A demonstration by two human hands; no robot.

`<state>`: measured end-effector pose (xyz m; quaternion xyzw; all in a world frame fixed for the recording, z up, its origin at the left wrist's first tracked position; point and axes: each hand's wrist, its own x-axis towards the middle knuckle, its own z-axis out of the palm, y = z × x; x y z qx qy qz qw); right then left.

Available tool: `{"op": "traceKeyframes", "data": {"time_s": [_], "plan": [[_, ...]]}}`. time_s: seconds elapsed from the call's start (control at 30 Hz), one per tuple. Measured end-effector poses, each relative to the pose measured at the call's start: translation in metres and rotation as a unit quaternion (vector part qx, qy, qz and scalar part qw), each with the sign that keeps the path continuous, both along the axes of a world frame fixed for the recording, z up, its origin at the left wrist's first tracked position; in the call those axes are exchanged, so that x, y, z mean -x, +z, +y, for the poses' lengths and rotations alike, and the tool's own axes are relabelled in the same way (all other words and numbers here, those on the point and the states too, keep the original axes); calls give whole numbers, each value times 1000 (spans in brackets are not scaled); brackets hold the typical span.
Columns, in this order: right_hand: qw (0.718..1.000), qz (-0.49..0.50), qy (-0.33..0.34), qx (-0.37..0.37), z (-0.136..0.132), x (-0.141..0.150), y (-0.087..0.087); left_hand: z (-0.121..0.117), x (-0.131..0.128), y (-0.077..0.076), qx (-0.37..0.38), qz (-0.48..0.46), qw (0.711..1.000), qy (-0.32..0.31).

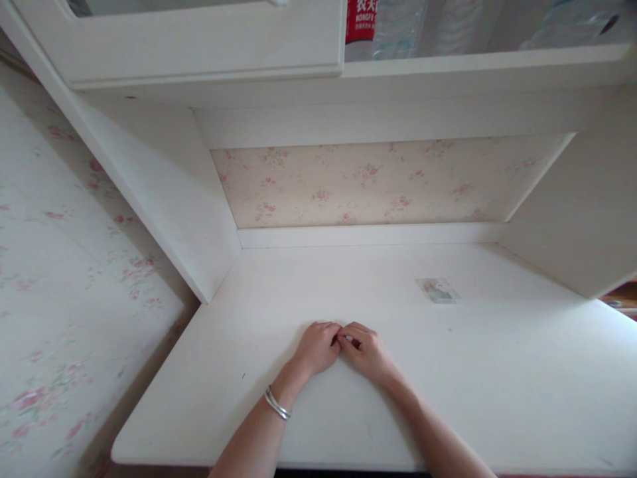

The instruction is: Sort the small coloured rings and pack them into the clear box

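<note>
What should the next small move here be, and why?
Perhaps the right hand should part from the left hand and reach toward the small clear packet: the hands meet on the white desk, and the packet lies farther forward, on the right hand's side. Whether either holds anything is unclear.

A small, see-through packet (438,291) lies flat on the white counter (502,378), to the right and farther back than the right hand (368,353), well apart from it. It is roughly four-sided and set slightly askew, with a reddish tint toward its left and grey and whitish patches, too small to make out, toward its middle.
</note>
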<state>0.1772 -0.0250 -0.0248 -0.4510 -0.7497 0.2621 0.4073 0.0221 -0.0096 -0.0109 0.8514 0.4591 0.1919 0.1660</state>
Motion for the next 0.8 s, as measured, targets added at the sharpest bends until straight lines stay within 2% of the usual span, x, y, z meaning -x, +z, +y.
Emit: {"op": "traceKeyframes", "data": {"time_s": [0.47,0.8], "plan": [[1000,0,0,-4,2,0,-5,0,0,1,7,14,1000,3],[1000,-9,1,2,-1,-1,2,0,0,0,4,-4,1000,3]]}}
